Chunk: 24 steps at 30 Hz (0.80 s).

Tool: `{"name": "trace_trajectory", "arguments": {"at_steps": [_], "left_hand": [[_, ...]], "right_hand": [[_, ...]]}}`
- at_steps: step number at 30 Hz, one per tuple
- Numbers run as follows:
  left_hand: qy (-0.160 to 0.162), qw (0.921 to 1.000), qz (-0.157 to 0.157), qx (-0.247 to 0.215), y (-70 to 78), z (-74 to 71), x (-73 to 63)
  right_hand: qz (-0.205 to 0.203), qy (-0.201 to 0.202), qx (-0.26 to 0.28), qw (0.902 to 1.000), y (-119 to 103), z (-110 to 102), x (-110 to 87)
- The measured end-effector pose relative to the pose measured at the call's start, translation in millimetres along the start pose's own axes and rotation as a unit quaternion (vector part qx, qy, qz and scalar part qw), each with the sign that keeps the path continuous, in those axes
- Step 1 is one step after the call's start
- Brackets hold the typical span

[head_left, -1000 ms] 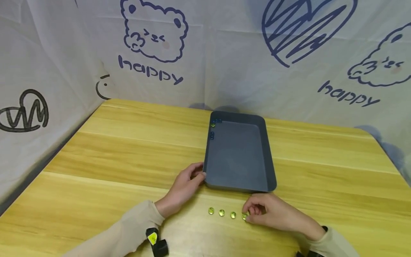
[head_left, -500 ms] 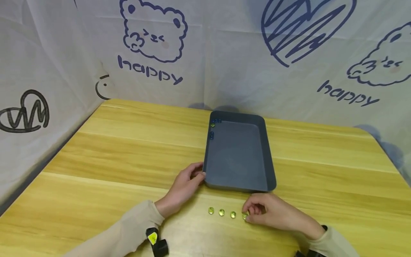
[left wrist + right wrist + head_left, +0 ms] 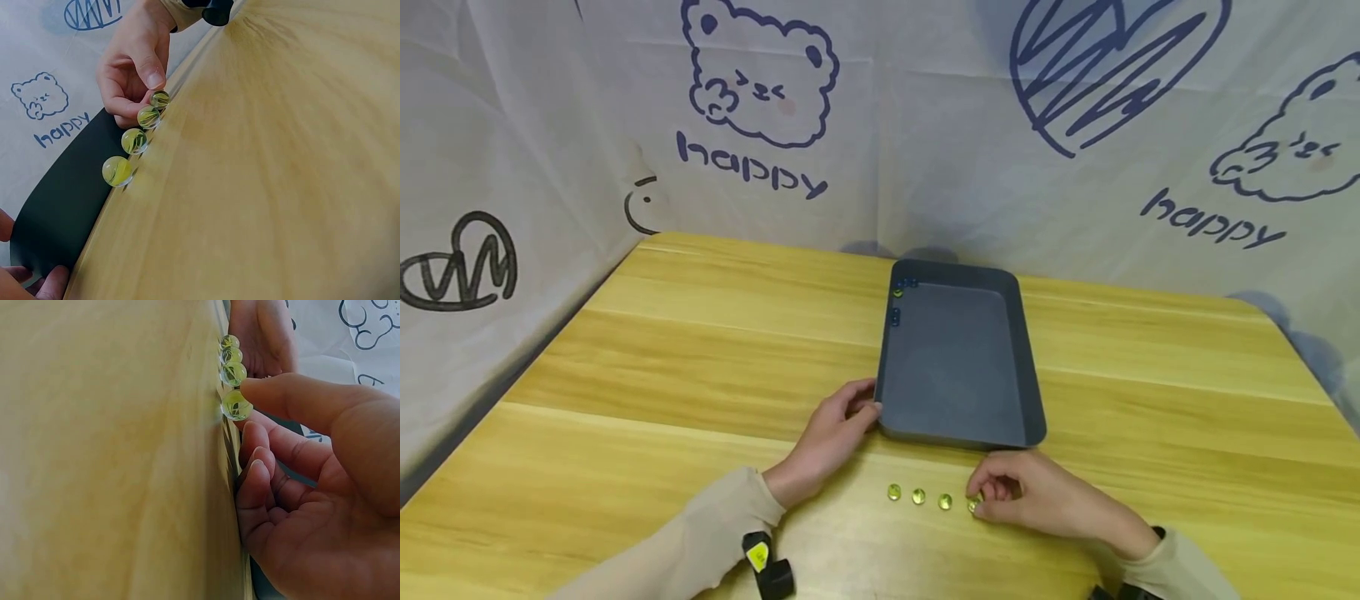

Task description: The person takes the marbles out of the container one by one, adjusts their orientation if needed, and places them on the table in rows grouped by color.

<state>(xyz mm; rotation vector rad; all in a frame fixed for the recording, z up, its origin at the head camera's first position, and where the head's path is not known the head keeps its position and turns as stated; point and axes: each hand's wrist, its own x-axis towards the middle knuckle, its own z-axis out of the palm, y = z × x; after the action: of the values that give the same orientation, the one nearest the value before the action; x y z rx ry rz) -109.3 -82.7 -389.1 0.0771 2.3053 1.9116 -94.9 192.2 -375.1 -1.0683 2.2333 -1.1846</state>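
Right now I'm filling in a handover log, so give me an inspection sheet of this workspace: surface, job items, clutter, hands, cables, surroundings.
Surface: yellowish wood-grain tabletop.
Job items: four clear round marbles with yellow-green swirls, in a row on the near side of the dark grey rectangular tray; inside it, by the far-left corner, one yellow-green marble and several small dark blue pieces, too small to count surely.
Clutter: nothing seen.
Hands: left hand touches the tray's near-left side; right hand pinches the row's rightmost marble.
Cables: nothing seen.
Surroundings: white sheet backdrop with line drawings and "happy" lettering.
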Motion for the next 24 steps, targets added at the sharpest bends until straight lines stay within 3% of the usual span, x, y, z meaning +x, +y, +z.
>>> {"name": "trace_trajectory", "arguments": {"at_steps": [13,19,24], "left_hand": [[0.001,1.0000,-0.002,0.000,2.1,-0.8,-1.1],[0.001,1.0000,-0.004,-0.003,2.4,-0.7,-1.8],[-0.001,1.0000,-0.001,-0.007,3.0,-0.2,-2.8]], "right_hand": [[0.027,-0.013,0.021,0.9993,-3.1,-3.1,-0.1],[0.063,-0.027,0.061,0.9958,-2.4,-5.8,-1.3],[0.050,-0.037,0.093,0.9937,-2.3,-8.3,-3.0]]}}
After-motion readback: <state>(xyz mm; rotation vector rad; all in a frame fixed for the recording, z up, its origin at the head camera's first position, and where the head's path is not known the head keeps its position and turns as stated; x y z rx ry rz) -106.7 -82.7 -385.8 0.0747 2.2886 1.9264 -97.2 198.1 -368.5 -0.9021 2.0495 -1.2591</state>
